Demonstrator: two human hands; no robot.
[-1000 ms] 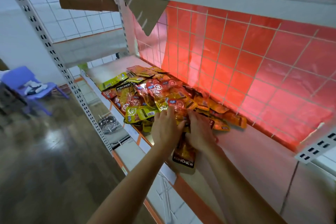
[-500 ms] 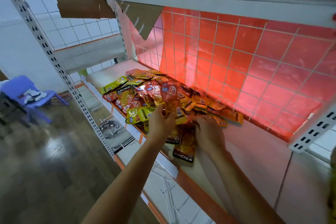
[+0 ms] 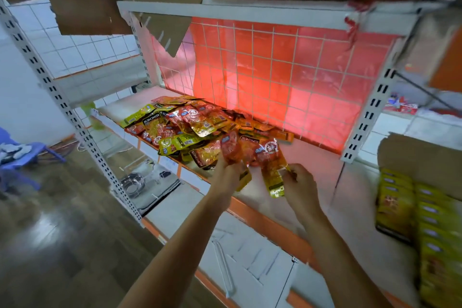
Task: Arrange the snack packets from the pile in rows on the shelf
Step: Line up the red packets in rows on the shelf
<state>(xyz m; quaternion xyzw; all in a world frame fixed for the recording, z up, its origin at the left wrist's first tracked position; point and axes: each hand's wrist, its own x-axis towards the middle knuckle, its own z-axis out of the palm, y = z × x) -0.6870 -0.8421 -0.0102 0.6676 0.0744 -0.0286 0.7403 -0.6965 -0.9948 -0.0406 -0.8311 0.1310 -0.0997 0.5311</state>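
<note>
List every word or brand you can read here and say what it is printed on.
"KONCHEW": black band of a yellow packet at the left edge of the pile.
"KONCHEW": black band of a front packet in the pile, letters tilted.
Band on the held packet in the right hand: too blurred.
Print on the red packets in the left hand and the boxed yellow packets: too small or blurred.

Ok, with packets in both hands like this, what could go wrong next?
The left hand grips several red packets fanned loosely, and the right hand only pinches a yellow packet, so either may drop one. The pile reaches the shelf's front edge, so pulling more out could push packets off.
</note>
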